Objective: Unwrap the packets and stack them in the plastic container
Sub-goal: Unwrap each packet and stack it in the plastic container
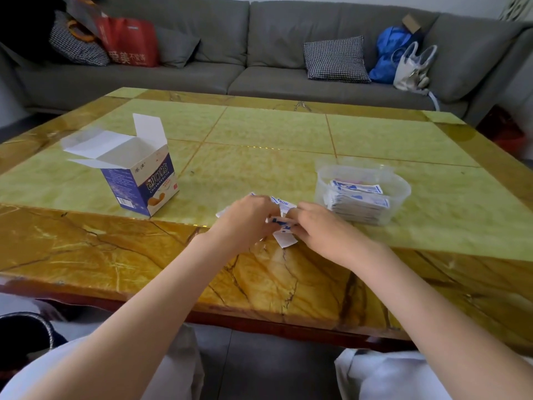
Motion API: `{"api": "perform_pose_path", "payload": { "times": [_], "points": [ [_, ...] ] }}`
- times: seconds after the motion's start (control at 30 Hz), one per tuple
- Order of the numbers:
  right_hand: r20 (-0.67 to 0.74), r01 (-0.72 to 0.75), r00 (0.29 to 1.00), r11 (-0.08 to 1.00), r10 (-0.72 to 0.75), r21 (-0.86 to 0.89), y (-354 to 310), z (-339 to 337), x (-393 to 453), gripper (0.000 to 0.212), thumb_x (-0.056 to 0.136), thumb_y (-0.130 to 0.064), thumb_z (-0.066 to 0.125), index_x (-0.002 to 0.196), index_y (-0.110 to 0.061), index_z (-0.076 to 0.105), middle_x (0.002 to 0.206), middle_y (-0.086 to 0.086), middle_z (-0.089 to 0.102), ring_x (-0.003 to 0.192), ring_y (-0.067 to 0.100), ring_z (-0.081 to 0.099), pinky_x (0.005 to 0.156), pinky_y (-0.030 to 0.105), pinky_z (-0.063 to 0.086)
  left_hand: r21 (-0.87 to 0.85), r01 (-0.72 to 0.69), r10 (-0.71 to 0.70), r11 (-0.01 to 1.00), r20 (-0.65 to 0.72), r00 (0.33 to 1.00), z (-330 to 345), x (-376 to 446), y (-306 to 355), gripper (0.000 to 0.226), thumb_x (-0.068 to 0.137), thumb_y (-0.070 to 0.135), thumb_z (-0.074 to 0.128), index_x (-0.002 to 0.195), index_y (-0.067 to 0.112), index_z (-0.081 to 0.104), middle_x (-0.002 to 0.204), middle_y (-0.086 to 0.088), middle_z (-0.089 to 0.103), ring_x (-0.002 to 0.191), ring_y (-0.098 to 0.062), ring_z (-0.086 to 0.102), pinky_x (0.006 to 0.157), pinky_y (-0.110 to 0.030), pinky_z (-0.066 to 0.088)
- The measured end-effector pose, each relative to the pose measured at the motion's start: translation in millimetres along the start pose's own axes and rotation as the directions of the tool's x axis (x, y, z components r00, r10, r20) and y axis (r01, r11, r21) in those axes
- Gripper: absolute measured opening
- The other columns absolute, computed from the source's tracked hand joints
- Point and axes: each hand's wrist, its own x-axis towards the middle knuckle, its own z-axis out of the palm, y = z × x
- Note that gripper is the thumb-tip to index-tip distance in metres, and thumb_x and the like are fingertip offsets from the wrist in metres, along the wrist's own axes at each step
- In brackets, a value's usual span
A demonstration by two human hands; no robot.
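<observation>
Packets (284, 226): white with blue print, a small bunch held between both hands just above the near brown border of the table (86, 255); a few more lying flat on the tabletop right behind the hands. Left hand (245, 219): fingers curled around the bunch from the left. Right hand (320, 226): fingers curled onto the same bunch from the right, pinching its edge. White paper flap hanging below the grip.

Plastic container (402, 187): clear, round-cornered, on the green panel just right of the hands; holds a stack of packets lying flat, blue print upward.

Cardboard box (141, 180): blue and white, upright, top flaps open, left of the hands, well apart from the container.

Grey sofa (259, 53) beyond the table, bearing checked cushions, a red bag, a blue bag and a pale handbag.
</observation>
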Motion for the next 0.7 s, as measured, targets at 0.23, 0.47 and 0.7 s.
{"api": "perform_pose_path", "payload": {
  "times": [0.23,0.47,0.7],
  "points": [
    [0.064,-0.071,0.995,0.992,0.078,-0.108,13.8,-16.5,-13.9,0.021,0.096,-0.028,0.042,0.099,-0.016,0.059,0.099,0.003,0.061,0.092,0.022,0.057,0.065,0.031,0.042,-0.037,-0.050,0.050,0.998,0.009,0.999,-7.7,-0.3,-4.4,0.021,0.086,0.025,0.061,0.102,0.013,0.068,0.091,0.001,0.051,0.073,-0.014,0.048,0.064,-0.023,0.036],
    [0.057,-0.138,0.990,0.982,0.132,0.125,16.7,-18.9,-18.9,0.015,0.091,-0.017,0.055,0.103,-0.013,0.064,0.073,-0.004,0.056,0.067,0.016,0.063,0.058,0.023,0.046,-0.162,-0.048,0.050,0.986,0.007,0.999,-6.4,-3.7,1.4,0.021,0.085,0.016,0.062,0.105,0.012,0.069,0.098,-0.009,0.065,0.088,-0.023,0.060,0.080,-0.034,0.047],
    [-0.002,-0.048,0.999,0.997,0.048,-0.068,17.6,-7.4,-12.1,0.022,0.094,-0.010,0.043,0.109,-0.013,0.058,0.093,0.006,0.061,0.081,0.023,0.062,0.070,0.039,0.054,0.076,-0.012,0.016,0.997,-0.044,0.999,1.3,-0.9,7.5,0.028,0.094,0.017,0.045,0.117,0.017,0.060,0.103,-0.007,0.067,0.094,-0.024,0.060,0.075,-0.031,0.045]
  ]
}}
